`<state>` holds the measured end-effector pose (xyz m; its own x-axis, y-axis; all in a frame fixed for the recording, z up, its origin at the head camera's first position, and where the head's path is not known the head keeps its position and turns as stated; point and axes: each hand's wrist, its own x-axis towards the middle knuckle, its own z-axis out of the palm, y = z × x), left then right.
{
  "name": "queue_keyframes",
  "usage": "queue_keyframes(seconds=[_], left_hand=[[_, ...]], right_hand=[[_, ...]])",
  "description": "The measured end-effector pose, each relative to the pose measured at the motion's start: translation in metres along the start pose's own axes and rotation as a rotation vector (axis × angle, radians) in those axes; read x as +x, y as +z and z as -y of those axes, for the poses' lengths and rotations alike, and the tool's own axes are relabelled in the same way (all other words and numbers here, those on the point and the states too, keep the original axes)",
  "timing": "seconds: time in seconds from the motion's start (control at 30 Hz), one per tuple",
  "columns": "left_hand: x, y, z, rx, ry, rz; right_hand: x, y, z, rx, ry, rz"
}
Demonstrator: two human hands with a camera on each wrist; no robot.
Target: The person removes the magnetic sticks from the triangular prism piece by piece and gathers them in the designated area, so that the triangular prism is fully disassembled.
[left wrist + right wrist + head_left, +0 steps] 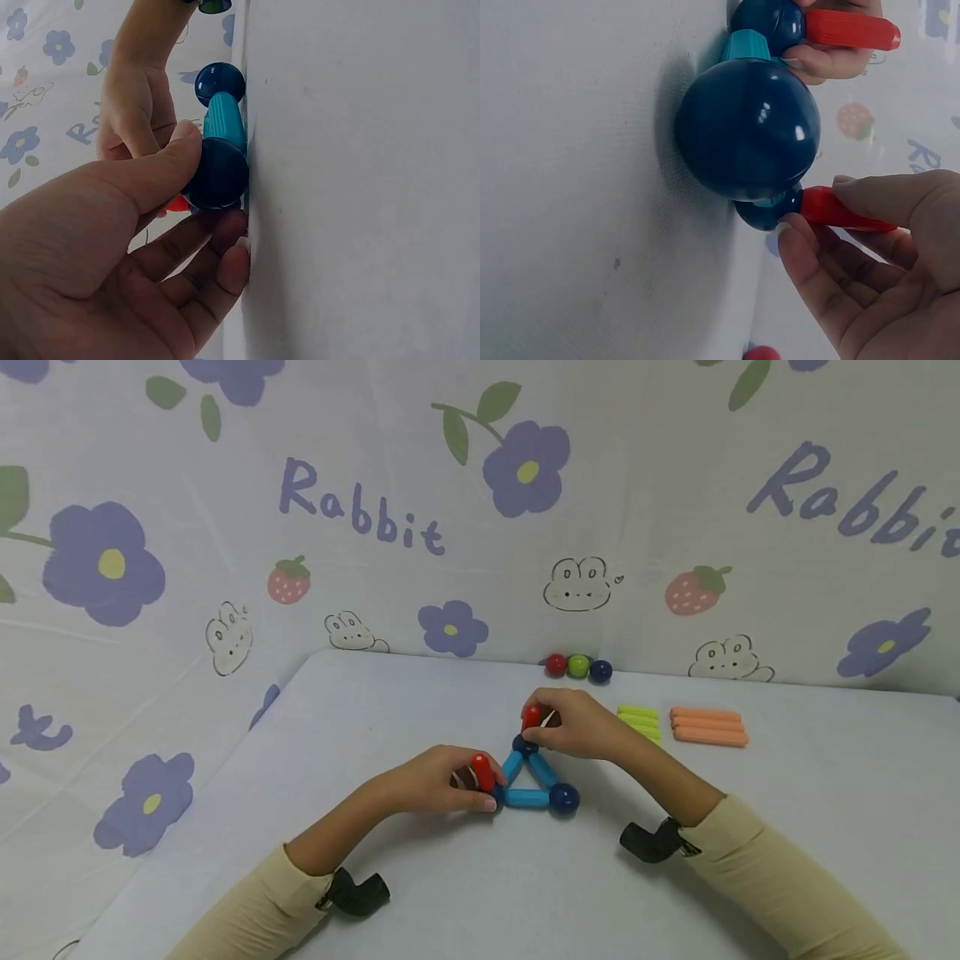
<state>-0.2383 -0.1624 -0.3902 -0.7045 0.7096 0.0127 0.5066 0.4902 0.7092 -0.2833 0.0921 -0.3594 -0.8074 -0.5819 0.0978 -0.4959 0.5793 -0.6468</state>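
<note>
Three light blue rods [527, 798] and three dark blue balls form a flat triangle on the table. My left hand [427, 783] holds the left corner ball [219, 178] between thumb and fingers; a red rod [482, 772] stands upright on that ball. At the back corner my right hand [576, 723] pinches a second red rod [832, 208], whose lower end meets the back ball [769, 214]. One fingertip of that hand is against this ball. The front right ball [564, 799] bears no red rod and neither hand touches it. Fingers partly cover both held corners.
Along the table's back edge sit a red ball [556, 665], a green ball [578, 666] and a dark blue ball [601, 672]. Yellow-green rods [638, 720] lie behind my right forearm, beside orange rods [708, 727]. A patterned cloth [480, 510] hangs behind the white table [480, 893].
</note>
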Motion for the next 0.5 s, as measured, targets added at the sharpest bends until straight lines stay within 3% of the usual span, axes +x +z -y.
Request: queue_keyframes(seconds=[0.5], left_hand=[[0.002,0.002,-0.001,-0.003,0.009,0.007]], right_hand=[[-0.001,0.002,-0.012,0.141,0.035,0.012]])
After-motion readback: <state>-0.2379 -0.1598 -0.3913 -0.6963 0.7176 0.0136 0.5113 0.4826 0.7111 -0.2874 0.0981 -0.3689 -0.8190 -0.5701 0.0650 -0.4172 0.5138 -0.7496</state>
